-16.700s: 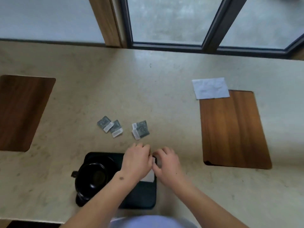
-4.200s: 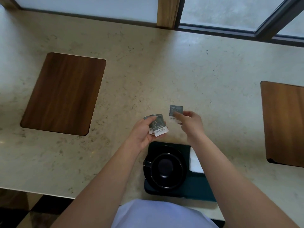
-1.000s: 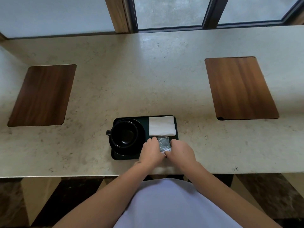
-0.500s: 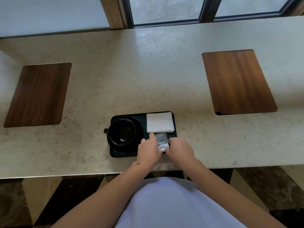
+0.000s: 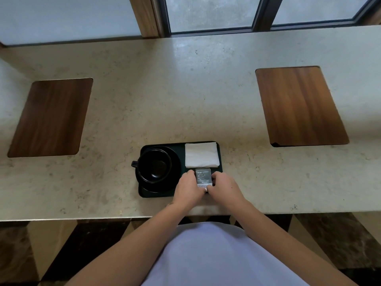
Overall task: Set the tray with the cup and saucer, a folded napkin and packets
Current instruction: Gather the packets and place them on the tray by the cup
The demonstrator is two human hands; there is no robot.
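tray (image 5: 144, 194) at table (image 5: 185, 100) near edge | cup (image 5: 154, 167) on saucer (image 5: 175, 162), tray's left half | napkin (image 5: 201, 154) in tray's far right corner | packets (image 5: 203, 178) just nearer than napkin | left grip (image 5: 188, 187) and right grip (image 5: 223, 187) pinch packets from either side

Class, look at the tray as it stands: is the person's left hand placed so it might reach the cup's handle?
Probably yes. The left hand rests at the packets, beside the cup; the handle juts left past the tray, and nothing lies between.
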